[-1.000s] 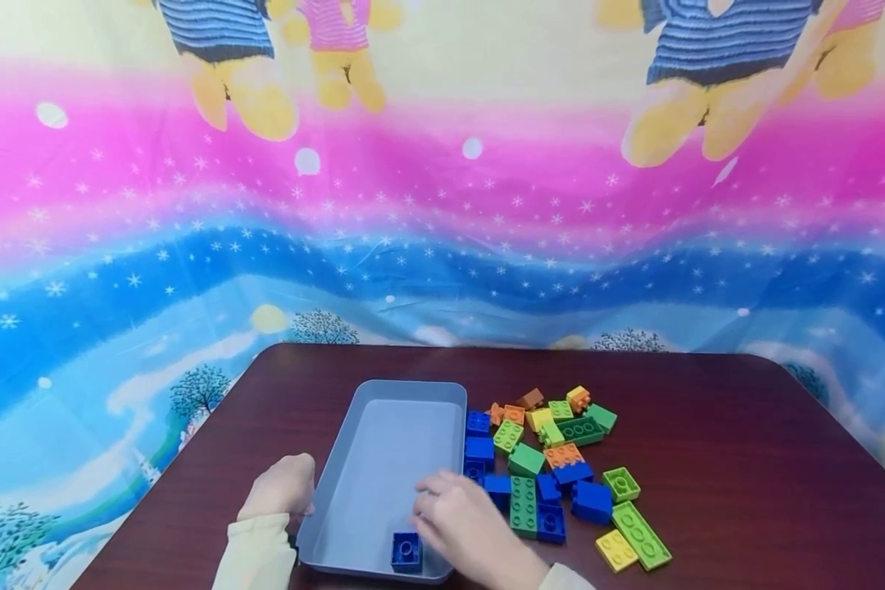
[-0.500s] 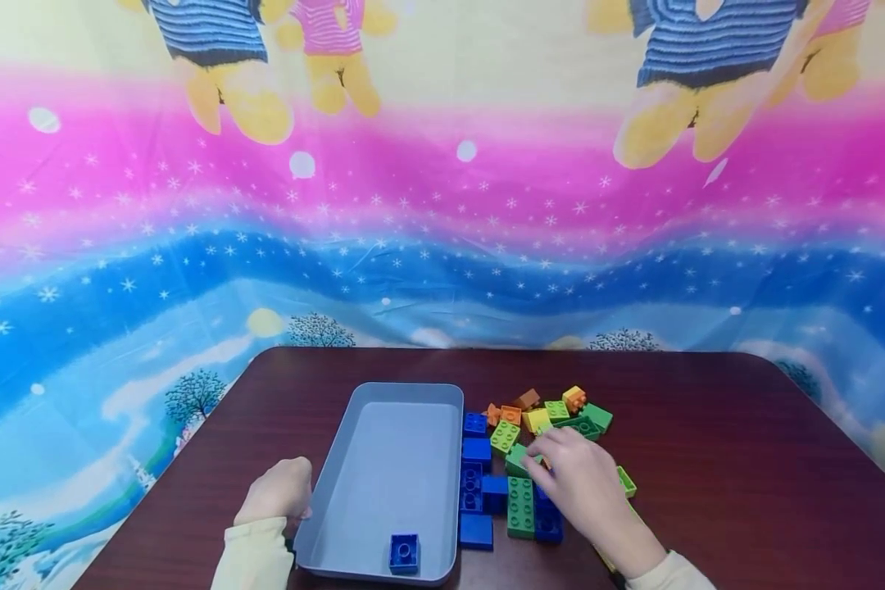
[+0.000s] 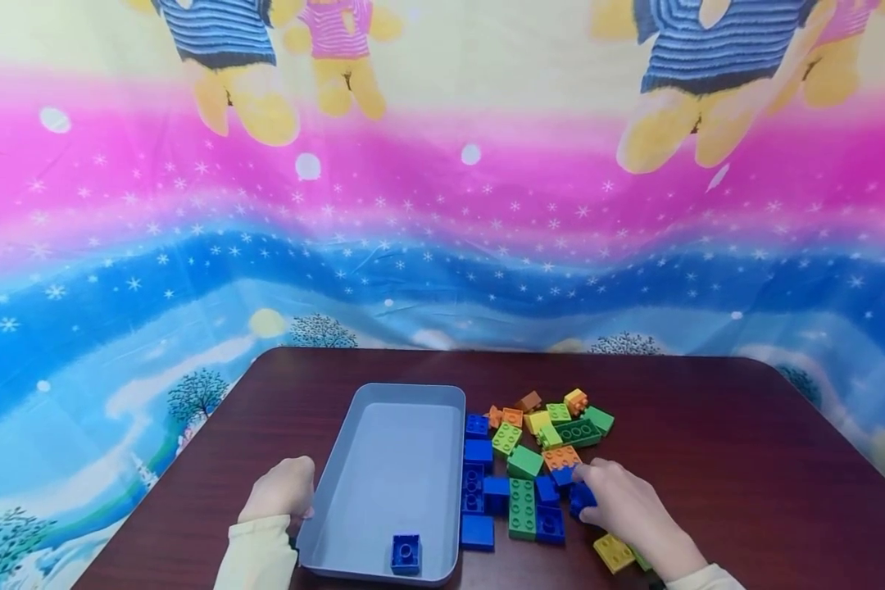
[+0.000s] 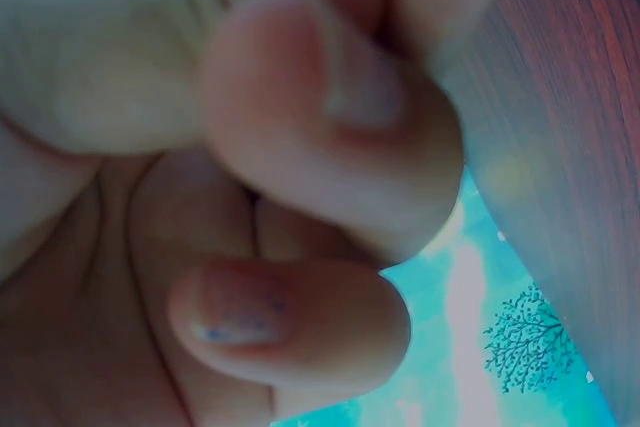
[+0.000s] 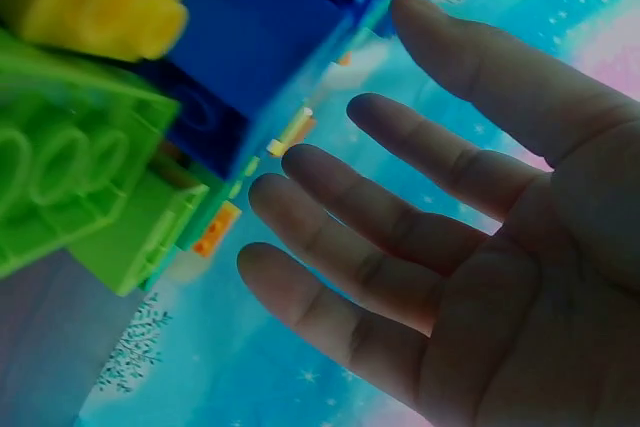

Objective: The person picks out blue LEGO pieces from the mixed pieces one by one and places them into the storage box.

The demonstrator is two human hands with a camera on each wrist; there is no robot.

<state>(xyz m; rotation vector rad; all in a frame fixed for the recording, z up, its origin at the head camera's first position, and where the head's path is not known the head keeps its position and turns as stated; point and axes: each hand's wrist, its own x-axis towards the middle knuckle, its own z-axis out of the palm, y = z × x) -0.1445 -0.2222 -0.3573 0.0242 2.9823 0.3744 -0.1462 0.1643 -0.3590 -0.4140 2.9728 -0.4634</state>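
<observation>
Beside the left wall of the grey tray (image 3: 392,467), my left hand (image 3: 279,489) is held in a loose fist. In the left wrist view its fingers (image 4: 310,327) are curled with nothing between them. A dark blue toy building brick (image 3: 406,554) lies in the tray's near end. My right hand (image 3: 630,508) reaches over the pile's right side, nearest to a blue brick (image 3: 581,497) that it partly covers. Its fingers (image 5: 340,247) are spread and relaxed in the right wrist view, apart from the blue brick (image 5: 250,37) there.
Several blue bricks (image 3: 478,451) line the tray's right side. Green bricks (image 3: 524,461), orange, brown and yellow ones spread further right. A yellow brick (image 3: 614,554) lies near the right forearm. All sit on a dark wooden table (image 3: 745,459), with a printed cloth (image 3: 442,205) behind.
My right hand has left the tray, crossed right above the bricks, then dropped lower to the blue brick. A flat blue brick now shows beside the tray. The left hand stays in place.
</observation>
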